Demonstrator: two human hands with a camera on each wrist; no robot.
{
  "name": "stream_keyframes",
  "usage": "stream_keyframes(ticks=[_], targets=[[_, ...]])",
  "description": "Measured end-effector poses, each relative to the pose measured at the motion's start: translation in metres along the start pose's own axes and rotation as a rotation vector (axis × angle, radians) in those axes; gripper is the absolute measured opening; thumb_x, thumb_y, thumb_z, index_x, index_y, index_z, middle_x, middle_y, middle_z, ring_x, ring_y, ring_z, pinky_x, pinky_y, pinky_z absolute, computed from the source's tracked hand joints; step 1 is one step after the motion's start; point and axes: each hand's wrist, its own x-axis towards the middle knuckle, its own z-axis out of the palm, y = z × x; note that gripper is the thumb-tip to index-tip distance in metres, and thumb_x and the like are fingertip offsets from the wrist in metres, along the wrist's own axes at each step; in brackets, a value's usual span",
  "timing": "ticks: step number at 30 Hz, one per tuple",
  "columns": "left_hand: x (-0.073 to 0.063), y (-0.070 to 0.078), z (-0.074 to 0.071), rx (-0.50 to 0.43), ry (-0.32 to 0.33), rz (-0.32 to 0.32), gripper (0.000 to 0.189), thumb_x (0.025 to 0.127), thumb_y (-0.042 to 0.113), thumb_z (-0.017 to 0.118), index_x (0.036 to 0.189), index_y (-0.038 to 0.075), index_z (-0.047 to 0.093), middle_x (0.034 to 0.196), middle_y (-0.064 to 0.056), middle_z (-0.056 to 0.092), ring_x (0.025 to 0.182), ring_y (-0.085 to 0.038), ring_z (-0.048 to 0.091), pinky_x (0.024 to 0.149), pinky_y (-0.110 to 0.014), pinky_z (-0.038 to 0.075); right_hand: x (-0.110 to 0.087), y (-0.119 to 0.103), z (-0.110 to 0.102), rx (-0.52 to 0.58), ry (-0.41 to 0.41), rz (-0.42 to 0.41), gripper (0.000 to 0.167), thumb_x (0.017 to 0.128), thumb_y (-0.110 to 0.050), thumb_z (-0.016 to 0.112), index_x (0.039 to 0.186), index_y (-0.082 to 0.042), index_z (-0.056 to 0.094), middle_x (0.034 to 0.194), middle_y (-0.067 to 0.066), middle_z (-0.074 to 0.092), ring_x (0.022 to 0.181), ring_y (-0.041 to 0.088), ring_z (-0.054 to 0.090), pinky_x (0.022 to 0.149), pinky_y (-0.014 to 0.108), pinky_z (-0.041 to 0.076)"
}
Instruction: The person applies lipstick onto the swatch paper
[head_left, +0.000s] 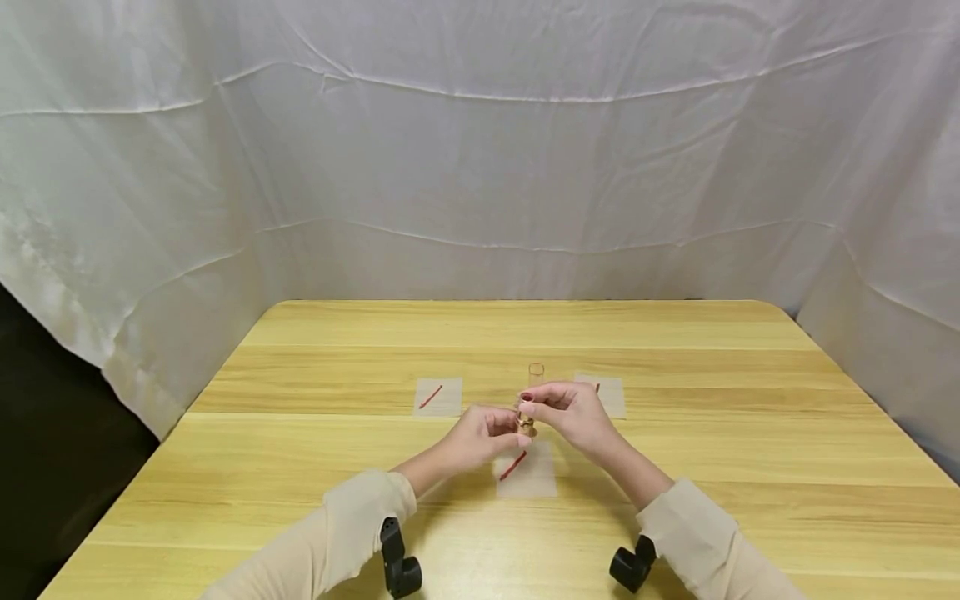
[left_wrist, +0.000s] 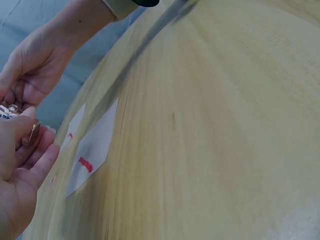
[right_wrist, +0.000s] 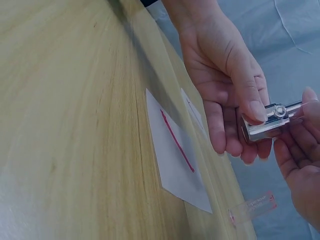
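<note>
Both hands hold one small shiny metal cylinder [right_wrist: 262, 129] above the table, gold-toned in the head view. A round knob-like part sits on its side; its exact kind is not clear. My left hand [head_left: 476, 439] grips the lower, wider end between thumb and fingers. With thumb and fingertips my right hand [head_left: 572, 412] pinches the upper, narrower end, where a dark red round top shows. In the left wrist view, fingers mostly hide the cylinder. Below the hands lies a white paper square [head_left: 527, 479] with a red stroke.
Beyond the hands stands a clear tube-like case [head_left: 536, 371] with reddish edges. Another marked paper [head_left: 437, 397] lies to the left, and a third paper [head_left: 612, 397] to the right, partly covered by my right hand. Pale cloth [head_left: 525, 167] hangs behind the wooden table [head_left: 300, 467].
</note>
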Motion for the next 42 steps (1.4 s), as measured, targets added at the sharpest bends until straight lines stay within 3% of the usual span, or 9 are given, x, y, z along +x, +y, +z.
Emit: stream_keyframes(ticks=[4,10,18,25,28,33,35,40,42], targets=[[0.0,-0.001,-0.002,-0.047,-0.053,-0.005,0.025,0.089,0.004,0.059,0.109,-0.011,0.062,0.106,-0.028,0.064,0.09,-0.007,0.064,0.083,-0.02,0.052,-0.001,0.0,0.0,0.01,-0.037,-0.026,0.024,0.085,-0.004,0.064,0.099,0.015,0.063,0.1,0.033,0.063,0.079,0.001,0.064,0.073,0.019,0.054],[0.001,-0.001,-0.004,-0.077,-0.078,-0.019,0.027,0.089,0.004,0.059,0.111,-0.011,0.06,0.109,-0.028,0.063,0.101,-0.026,0.064,0.087,-0.023,0.052,-0.001,-0.002,-0.001,0.009,-0.056,-0.05,0.023,0.086,-0.001,0.062,0.1,0.016,0.062,0.101,0.034,0.063,0.08,-0.001,0.064,0.075,0.019,0.054],[0.002,-0.005,-0.002,-0.04,0.033,-0.073,0.026,0.087,0.009,0.064,0.106,-0.009,0.065,0.101,-0.024,0.068,0.084,-0.007,0.065,0.078,-0.022,0.054,0.002,0.0,-0.005,-0.011,-0.041,0.018,0.029,0.086,-0.009,0.064,0.106,0.013,0.063,0.106,0.029,0.064,0.087,0.0,0.064,0.081,0.02,0.053],[0.002,-0.004,-0.003,-0.045,0.061,-0.051,0.025,0.087,0.007,0.063,0.105,-0.011,0.064,0.102,-0.026,0.067,0.093,-0.032,0.066,0.078,-0.023,0.055,0.006,-0.004,-0.011,-0.012,-0.038,0.027,0.037,0.087,-0.01,0.064,0.117,0.01,0.058,0.115,0.028,0.061,0.092,-0.003,0.063,0.085,0.019,0.051],[0.002,-0.004,-0.003,-0.046,0.081,-0.05,0.025,0.087,0.006,0.063,0.104,-0.011,0.064,0.101,-0.026,0.067,0.092,-0.032,0.066,0.078,-0.022,0.055,0.008,-0.006,-0.015,0.006,-0.013,0.023,0.037,0.087,-0.009,0.064,0.118,0.01,0.057,0.116,0.029,0.06,0.092,-0.003,0.063,0.085,0.018,0.051],[0.001,-0.003,-0.004,-0.048,0.129,-0.071,0.024,0.086,0.005,0.064,0.103,-0.01,0.064,0.099,-0.026,0.067,0.082,-0.013,0.066,0.076,-0.021,0.054,0.014,-0.008,-0.024,-0.045,0.07,0.019,0.037,0.088,-0.014,0.064,0.118,0.007,0.058,0.118,0.026,0.06,0.091,-0.005,0.061,0.082,0.013,0.049],[0.001,-0.004,-0.004,-0.048,0.138,-0.074,0.023,0.085,0.005,0.064,0.103,-0.01,0.064,0.099,-0.026,0.067,0.08,-0.01,0.065,0.076,-0.021,0.054,0.016,-0.007,-0.027,-0.059,0.103,0.02,0.037,0.088,-0.014,0.064,0.118,0.006,0.058,0.118,0.025,0.06,0.087,-0.006,0.06,0.068,0.011,0.049],[-0.001,-0.006,-0.005,-0.045,0.136,-0.058,0.024,0.086,0.006,0.064,0.102,-0.01,0.064,0.098,-0.026,0.067,0.084,-0.023,0.067,0.076,-0.024,0.055,0.021,-0.001,-0.032,-0.079,0.174,0.014,0.037,0.087,-0.012,0.064,0.12,0.005,0.058,0.122,0.023,0.059,0.091,0.0,0.062,0.066,0.009,0.049],[-0.002,-0.006,-0.006,-0.04,0.137,-0.056,0.024,0.086,0.007,0.064,0.103,-0.01,0.064,0.098,-0.025,0.067,0.085,-0.024,0.067,0.076,-0.024,0.055,0.023,0.002,-0.033,-0.085,0.194,0.01,0.038,0.087,-0.011,0.065,0.121,0.005,0.057,0.124,0.022,0.058,0.101,0.011,0.063,0.079,0.011,0.05]])
